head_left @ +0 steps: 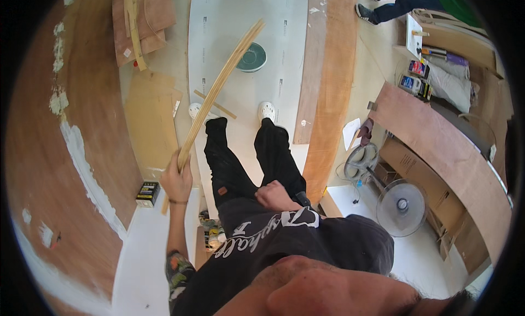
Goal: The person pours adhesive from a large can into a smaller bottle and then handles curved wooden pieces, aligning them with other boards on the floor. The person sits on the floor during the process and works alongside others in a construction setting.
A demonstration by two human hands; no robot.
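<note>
My left hand [176, 180] is wrapped round a bundle of long, thin wooden strips [223, 75], held at its lower part. The bundle slants up and to the right, its far end reaching past a round green bowl [255, 59]. One short strip [224, 109] lies crosswise under the bundle, near my left shoe. At my waist, over the dark trousers [229, 157], my right hand [273, 196] is closed; anything inside its fingers is hidden.
I stand on a long white board [229, 4]. Brown boards [328, 59] lie along its right side, cardboard [150, 130] on the left. A dismantled fan [402, 206], a curved panel [421, 124] and a small black box [147, 194] are nearby. Another person's legs [399, 7] show at upper right.
</note>
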